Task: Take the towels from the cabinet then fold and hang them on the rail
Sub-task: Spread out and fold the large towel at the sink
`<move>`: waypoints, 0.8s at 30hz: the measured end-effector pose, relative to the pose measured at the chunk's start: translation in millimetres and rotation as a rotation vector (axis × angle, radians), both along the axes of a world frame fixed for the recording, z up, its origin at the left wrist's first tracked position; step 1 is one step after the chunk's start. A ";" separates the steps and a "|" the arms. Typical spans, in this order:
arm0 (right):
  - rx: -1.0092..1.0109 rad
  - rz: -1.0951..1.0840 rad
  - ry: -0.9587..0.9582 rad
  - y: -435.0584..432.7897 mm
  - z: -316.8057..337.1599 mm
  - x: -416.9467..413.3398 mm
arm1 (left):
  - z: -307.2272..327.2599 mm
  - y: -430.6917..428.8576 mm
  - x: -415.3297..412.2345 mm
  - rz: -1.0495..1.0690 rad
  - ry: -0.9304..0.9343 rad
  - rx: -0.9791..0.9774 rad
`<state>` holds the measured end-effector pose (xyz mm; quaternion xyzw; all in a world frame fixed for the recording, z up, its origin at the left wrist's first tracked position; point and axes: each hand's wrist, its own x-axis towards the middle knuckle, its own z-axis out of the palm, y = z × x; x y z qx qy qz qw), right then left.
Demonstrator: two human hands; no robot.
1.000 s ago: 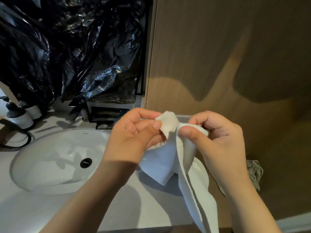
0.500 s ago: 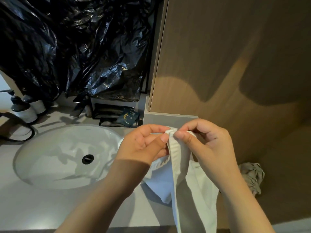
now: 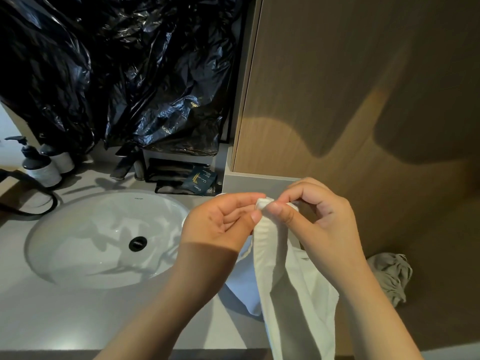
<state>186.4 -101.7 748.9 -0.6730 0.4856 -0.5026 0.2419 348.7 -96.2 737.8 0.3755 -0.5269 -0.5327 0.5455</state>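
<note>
A: Head view: towel (image 3: pixel 291 294) hung limp by the counter (image 3: pixel 78 320) edge, right of the sink (image 3: pixel 78 229). Soft, light, floppy?
B: Looked so. The left hand (image 3: pixel 220 224) and right hand (image 3: pixel 319 224) both pinched its top corner together. Best held by the corners, not the middle.

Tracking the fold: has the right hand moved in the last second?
Yes: the right hand has edged left, towards the sink, closing on the left hand.

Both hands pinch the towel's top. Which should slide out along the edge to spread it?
Left, probably: the left hand has open room over the sink beside it, while the right hand is hemmed by the wooden panel and can anchor the towel.
</note>
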 end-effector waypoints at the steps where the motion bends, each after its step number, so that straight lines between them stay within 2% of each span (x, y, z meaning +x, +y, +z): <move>1: 0.005 0.033 0.013 -2.3 0.8 -2.8 | 0.9 -0.1 -0.1 0.016 -0.005 -0.021; 7: 0.030 0.292 -0.042 -28.2 19.0 -14.3 | 34.5 -23.5 6.2 0.080 -0.118 -0.228; 12: -0.082 0.345 -0.126 -52.7 57.7 -10.8 | 86.0 -52.0 9.1 0.106 -0.295 -0.429; 17: -0.210 0.254 -0.041 -67.6 80.7 -11.8 | 122.5 -67.6 10.0 0.163 -0.392 -0.550; 24: -0.194 0.197 0.195 -71.1 81.5 -20.0 | 133.7 -81.0 12.9 0.253 -0.430 -0.590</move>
